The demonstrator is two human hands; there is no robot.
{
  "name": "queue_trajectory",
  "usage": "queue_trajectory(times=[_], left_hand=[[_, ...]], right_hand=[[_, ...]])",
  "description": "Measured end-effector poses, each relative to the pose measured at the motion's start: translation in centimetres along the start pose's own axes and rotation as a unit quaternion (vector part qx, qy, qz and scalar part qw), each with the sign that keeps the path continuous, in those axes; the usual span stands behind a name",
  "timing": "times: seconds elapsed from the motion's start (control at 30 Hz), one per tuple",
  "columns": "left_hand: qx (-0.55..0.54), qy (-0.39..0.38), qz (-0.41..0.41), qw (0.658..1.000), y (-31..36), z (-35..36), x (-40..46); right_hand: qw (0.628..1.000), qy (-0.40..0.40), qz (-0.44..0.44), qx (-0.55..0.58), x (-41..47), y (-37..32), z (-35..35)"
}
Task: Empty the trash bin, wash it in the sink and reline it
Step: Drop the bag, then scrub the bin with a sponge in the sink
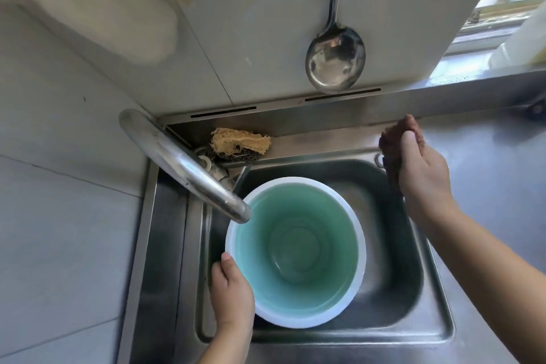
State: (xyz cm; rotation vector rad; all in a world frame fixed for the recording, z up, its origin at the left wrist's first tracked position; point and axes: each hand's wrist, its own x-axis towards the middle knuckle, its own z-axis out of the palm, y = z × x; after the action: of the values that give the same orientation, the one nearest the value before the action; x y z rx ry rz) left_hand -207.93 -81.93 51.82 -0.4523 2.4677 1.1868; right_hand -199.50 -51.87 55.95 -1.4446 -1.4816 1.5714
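Trash bin (295,251), white rim with green inside, stands upright in the steel sink (419,289), mouth up, nothing visible inside it. Left hand (232,289) grips the bin's rim on the near-left side, thumb hooked over the edge, fingers wrapped down the outside. Right hand (419,168) is raised over the far-right corner of the sink, grip clamped on a dark reddish-brown scrub rag (390,145); the rag bunches up above the thumb and hangs down at the sink's edge. Chrome faucet (183,165) comes in from the far-left of the sink, its spout end just above the bin's far-left rim; no water seen running. On the ledge behind the sink, just beside the faucet base, lies a tan fibrous scrubber (240,142) on top of a dark scouring pad (236,157). A metal ladle (335,59) hangs on the wall above the sink's back edge, bowl down. Steel surface (487,156) runs to the right of the sink. Blurry pale shape at top left, cannot tell what it is.
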Motion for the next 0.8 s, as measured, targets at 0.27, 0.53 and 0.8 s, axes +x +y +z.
queue_trajectory(times=[0.27,0.53,0.8], left_hand=[[0.0,-0.004,0.01,1.0,-0.3,0.2,0.2],[-0.002,-0.021,0.014,1.0,0.0,0.0,-0.1],[0.016,-0.039,0.041,0.998,0.7,-0.2,-0.3]], right_hand=[[0.895,-0.045,0.357,0.264,-13.8,4.2,10.2],[0.88,0.103,0.393,0.245,-8.7,4.7,18.0],[0.928,-0.066,0.354,0.092,-10.8,4.4,22.2]])
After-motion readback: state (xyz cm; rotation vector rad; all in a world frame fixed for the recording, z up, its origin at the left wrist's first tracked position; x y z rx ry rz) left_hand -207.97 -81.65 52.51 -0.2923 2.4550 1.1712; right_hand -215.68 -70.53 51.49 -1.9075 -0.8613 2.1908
